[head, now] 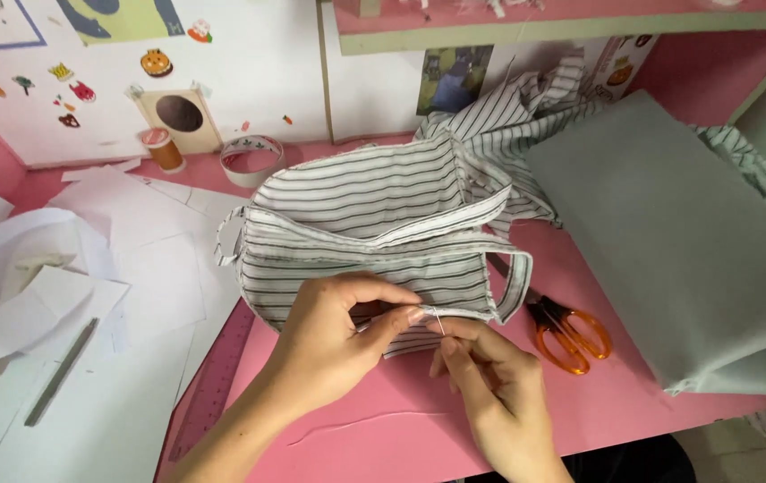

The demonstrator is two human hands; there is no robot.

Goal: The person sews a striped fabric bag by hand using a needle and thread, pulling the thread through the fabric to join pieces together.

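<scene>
Now, surface: we work at a pink table point(383, 429), paper sheets point(146, 286) left.
Bag: striped bag point(374, 241) lies centre.
Hands: our left hand point(329, 335) pinches its hem; right hand point(490, 385) grips a needle point(438, 320).
Nearby: orange scissors point(571, 333), grey cloth point(678, 241) right.

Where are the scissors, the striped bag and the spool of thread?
scissors point(571, 335): head view, on the orange handles.
striped bag point(374, 192): head view, on its upper cloth panel.
spool of thread point(165, 150): head view, on its orange side.
</scene>
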